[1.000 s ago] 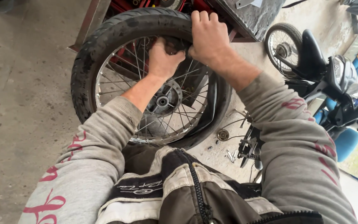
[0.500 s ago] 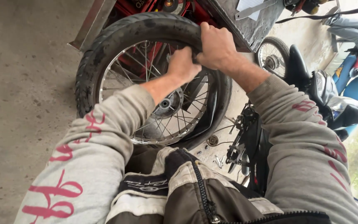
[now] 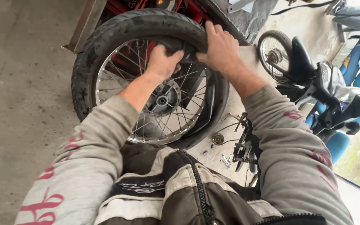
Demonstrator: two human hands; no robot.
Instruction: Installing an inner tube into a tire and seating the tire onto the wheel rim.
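A spoked motorcycle wheel (image 3: 163,100) with a black tyre (image 3: 105,37) stands upright in front of me on the concrete floor. My left hand (image 3: 163,62) grips black rubber just inside the tyre at the top of the rim, fingers curled around it. My right hand (image 3: 221,48) presses on the tyre's top right edge, fingers spread over the tread and thumb hooked under the bead. On the right side the tyre bead hangs loose, off the silver rim (image 3: 105,79).
A motorcycle (image 3: 313,83) stands at the right, its front wheel (image 3: 273,54) toward me. Small metal parts (image 3: 219,139) lie on the floor beside the wheel. A red frame (image 3: 121,8) and a metal edge (image 3: 82,29) sit behind the tyre.
Both hands have shifted a little along the top of the tyre; the left hand now grips deeper inside the tyre. The view moved slightly, showing more of the motorcycle.
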